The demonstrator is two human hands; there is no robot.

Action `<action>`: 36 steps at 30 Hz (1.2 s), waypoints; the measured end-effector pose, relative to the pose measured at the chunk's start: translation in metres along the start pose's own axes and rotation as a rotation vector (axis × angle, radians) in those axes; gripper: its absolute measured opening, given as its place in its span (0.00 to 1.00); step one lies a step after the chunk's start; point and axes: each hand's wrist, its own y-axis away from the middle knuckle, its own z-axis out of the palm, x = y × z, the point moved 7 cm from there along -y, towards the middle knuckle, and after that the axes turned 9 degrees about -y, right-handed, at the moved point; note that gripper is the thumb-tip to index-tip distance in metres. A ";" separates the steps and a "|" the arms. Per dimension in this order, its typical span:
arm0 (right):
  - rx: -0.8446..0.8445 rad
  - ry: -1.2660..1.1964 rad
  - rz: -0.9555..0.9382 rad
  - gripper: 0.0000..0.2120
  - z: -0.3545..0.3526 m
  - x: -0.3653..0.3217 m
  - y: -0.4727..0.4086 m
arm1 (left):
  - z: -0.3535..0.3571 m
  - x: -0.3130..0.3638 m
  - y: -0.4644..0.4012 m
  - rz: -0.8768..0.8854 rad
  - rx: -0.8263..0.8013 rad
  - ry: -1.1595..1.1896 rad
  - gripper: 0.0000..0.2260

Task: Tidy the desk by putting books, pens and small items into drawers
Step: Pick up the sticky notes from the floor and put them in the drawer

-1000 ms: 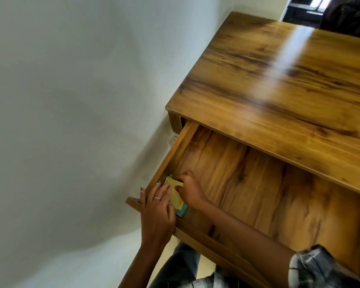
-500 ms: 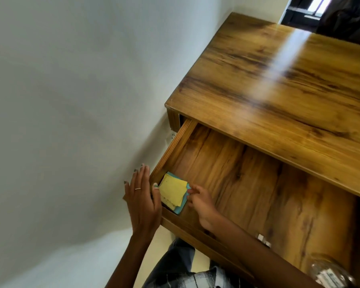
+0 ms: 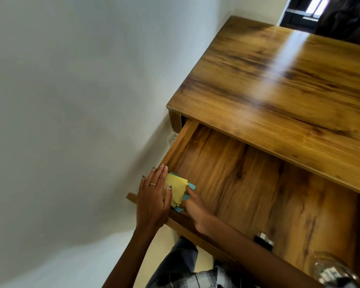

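Your left hand [image 3: 154,196] lies flat, fingers straight, over the drawer [image 3: 180,142] corner, touching the yellow notes [image 3: 176,188]. Your right hand [image 3: 192,206] nudges their other edge with its fingers; how curled they are, I cannot tell. The notes sit tucked in the corner, probably to stay neat.

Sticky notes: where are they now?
Head view: the sticky notes lie in the open drawer's front-left corner, between the left hand and right hand.

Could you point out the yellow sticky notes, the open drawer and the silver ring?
yellow sticky notes [image 3: 176,189], head view, top sheet's middle
open wooden drawer [image 3: 247,183], head view, bare floor
thin silver ring [image 3: 152,184], head view, band on left-hand finger
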 end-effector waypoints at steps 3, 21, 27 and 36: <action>-0.020 -0.014 0.011 0.28 -0.003 0.001 -0.004 | 0.002 -0.001 0.000 0.003 0.005 -0.010 0.24; -0.046 0.617 -0.451 0.26 -0.015 -0.025 -0.012 | 0.000 0.004 0.000 0.024 -0.044 -0.037 0.28; 0.166 0.594 -0.484 0.22 -0.035 -0.025 -0.012 | -0.004 0.008 0.001 0.065 -0.025 -0.020 0.27; 0.028 0.288 -0.273 0.23 -0.020 0.000 -0.019 | -0.009 0.012 0.005 0.077 0.017 0.000 0.24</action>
